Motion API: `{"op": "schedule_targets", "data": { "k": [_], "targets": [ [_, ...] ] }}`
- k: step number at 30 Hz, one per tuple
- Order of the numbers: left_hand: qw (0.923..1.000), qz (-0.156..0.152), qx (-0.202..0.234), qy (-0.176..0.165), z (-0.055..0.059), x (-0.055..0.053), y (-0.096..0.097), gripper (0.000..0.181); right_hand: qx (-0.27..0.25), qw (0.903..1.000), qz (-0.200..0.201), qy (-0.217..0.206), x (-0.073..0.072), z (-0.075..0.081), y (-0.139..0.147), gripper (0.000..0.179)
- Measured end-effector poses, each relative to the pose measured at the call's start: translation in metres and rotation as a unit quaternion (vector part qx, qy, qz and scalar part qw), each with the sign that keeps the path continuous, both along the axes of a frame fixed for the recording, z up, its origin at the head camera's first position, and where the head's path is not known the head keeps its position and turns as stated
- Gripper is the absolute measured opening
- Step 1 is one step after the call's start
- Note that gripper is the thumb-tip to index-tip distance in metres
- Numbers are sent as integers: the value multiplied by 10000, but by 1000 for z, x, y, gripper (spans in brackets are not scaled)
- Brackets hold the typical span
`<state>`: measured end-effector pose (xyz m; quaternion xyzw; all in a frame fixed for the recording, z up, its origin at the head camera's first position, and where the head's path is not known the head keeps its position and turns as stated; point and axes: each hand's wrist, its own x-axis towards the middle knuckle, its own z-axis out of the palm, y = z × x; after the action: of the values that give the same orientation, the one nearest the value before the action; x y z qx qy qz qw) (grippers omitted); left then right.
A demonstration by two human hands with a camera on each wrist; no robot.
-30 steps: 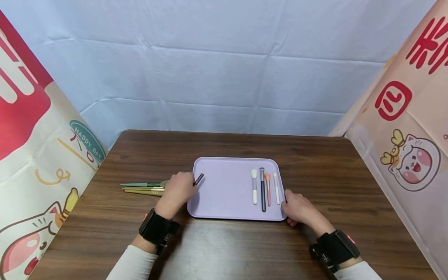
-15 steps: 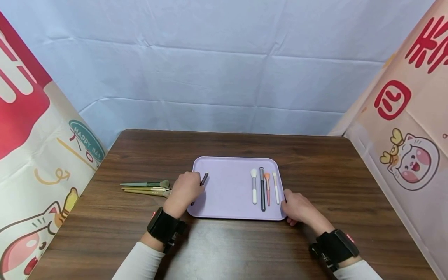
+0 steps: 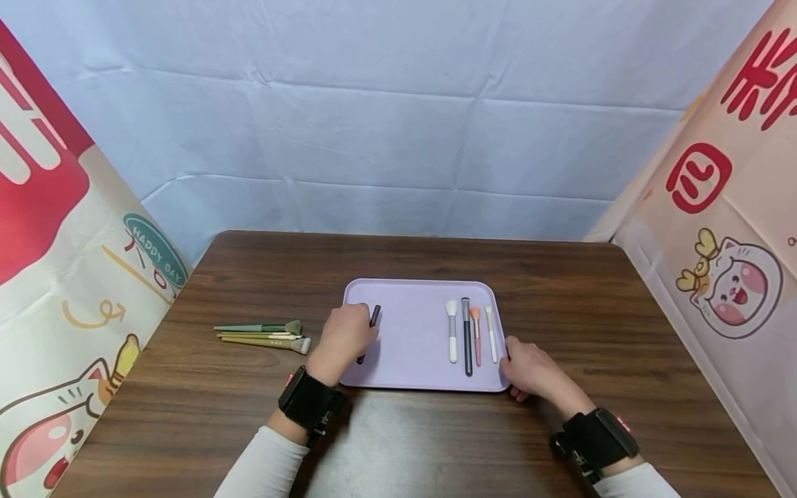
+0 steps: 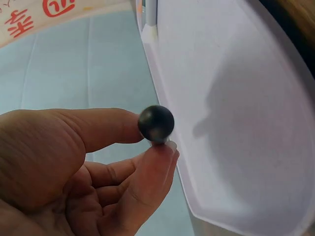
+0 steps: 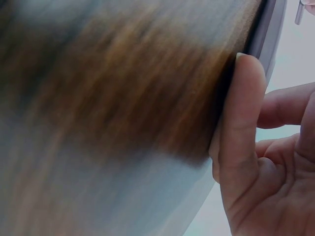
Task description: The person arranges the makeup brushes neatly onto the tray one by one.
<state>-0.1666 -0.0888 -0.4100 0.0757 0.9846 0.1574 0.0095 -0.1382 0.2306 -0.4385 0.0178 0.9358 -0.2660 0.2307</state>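
My left hand (image 3: 346, 337) pinches a dark makeup brush (image 3: 374, 316) above the left part of a lilac tray (image 3: 405, 384). In the left wrist view the round black handle end (image 4: 156, 123) sits between thumb and fingertips. At the tray's lower right corner, my right hand (image 3: 532, 370) grips the rim; the right wrist view has its thumb (image 5: 243, 108) along the tray's side. Several makeup brushes stand side by side in the right part of the tray: a white-and-grey one (image 3: 452, 332), a dark one (image 3: 468, 339), a pink one (image 3: 477, 339) and a slim white one (image 3: 491, 335).
Left of the tray, a green brush (image 3: 258, 328) and olive-handled brushes (image 3: 268, 342) lie close together on the brown wooden table (image 3: 436, 443). A pale blue cloth (image 3: 386, 138) hangs behind, and printed sheets (image 3: 722, 277) flank both sides.
My left hand has moved right with the dark brush, from the tray's left edge to over its inside. The brush now points more upright in the head view. My right hand stays put.
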Motion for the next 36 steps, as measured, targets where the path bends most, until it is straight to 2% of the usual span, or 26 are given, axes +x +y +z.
{"op": "schedule_targets", "data": {
  "k": [11, 16, 28, 36],
  "targets": [
    [9998, -29, 16, 187, 1, -1, 20, 23, -15, 10000, -3, 21, 0, 0, 0, 22],
    [9999, 48, 81, 111, 0, -1, 28, 20, -46, 10000, -25, -10, 1, 0, 0, 23],
    [9998, 11, 152, -106, -2, -7, 47, 14, -60, 10000, -32, 16, 0, -1, 1, 22],
    [9997, -26, 231, -62, -6, -11, 60, 13, -38, 10000, -33, 5, 0, -1, 0, 24]
  ]
}}
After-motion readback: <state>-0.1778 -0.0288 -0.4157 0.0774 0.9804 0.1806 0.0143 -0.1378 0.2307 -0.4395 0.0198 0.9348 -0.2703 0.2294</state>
